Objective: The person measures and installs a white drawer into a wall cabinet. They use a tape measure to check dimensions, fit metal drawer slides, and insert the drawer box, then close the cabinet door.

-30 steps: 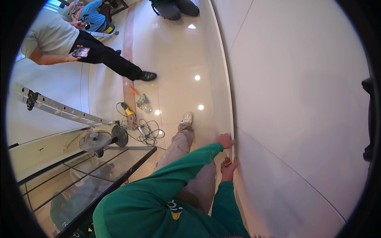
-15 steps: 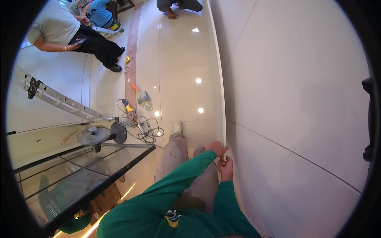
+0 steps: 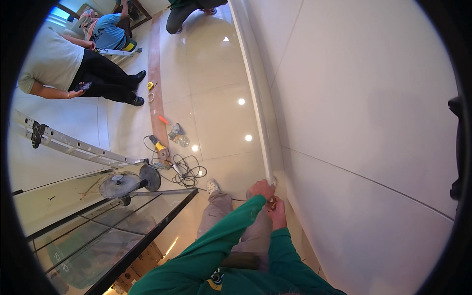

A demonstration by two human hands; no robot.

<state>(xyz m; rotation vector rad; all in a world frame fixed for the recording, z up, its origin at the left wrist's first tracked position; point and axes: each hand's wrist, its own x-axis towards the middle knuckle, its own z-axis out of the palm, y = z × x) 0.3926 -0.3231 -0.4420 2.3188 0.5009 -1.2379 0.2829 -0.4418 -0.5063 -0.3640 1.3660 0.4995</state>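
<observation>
White panel (image 3: 256, 105), near end at both hands (image 3: 260, 190), wide floor (image 3: 216, 120) left, wall (image 3: 368, 123) right

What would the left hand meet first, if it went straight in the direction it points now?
The left hand would probably meet the long white panel first, at its near end, which it seems to touch; depth there is unclear.

Long, narrow pale panel (image 3: 257, 103), seemingly on edge, stretching away lengthwise, beside glossy floor tiles (image 3: 216, 118)
</observation>
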